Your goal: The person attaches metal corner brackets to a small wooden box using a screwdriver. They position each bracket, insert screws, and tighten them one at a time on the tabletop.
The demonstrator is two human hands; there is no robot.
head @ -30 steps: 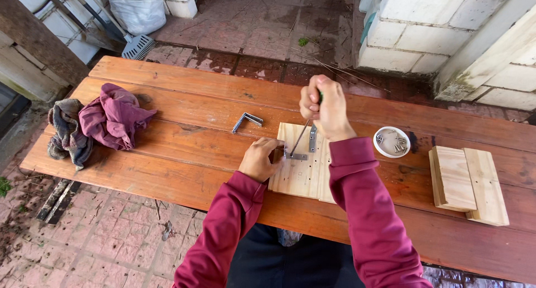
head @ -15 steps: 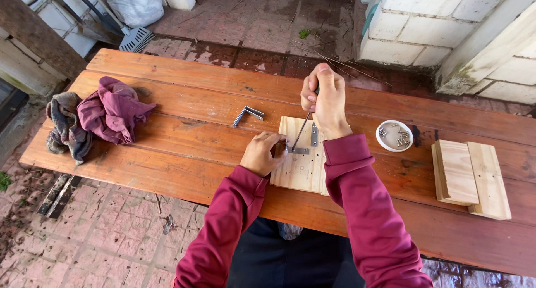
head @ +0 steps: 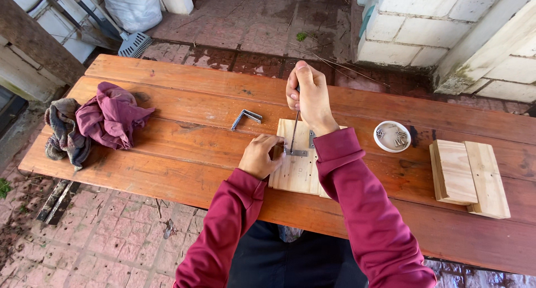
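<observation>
On pale board point(head: 296, 173), grey metal bracket point(head: 296, 152) — left hand point(head: 259, 156) pressing it, right hand point(head: 308, 95) gripping upright screwdriver point(head: 293, 131).

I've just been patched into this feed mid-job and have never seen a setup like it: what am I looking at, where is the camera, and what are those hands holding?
There is no machine here. One camera sits on a person's head and looks down at their own two bare hands, in dark red sleeves, over a long reddish-brown plank table outdoors.

The right hand grips the top of a thin metal screwdriver, held upright with its tip down on a small grey metal bracket. The left hand rests on the edge of the pale wooden board beneath that bracket.

Also on the table: a loose L-shaped metal bracket, a small round white dish of screws, two pale wooden blocks at the right, and crumpled maroon and grey cloths at the left.
</observation>
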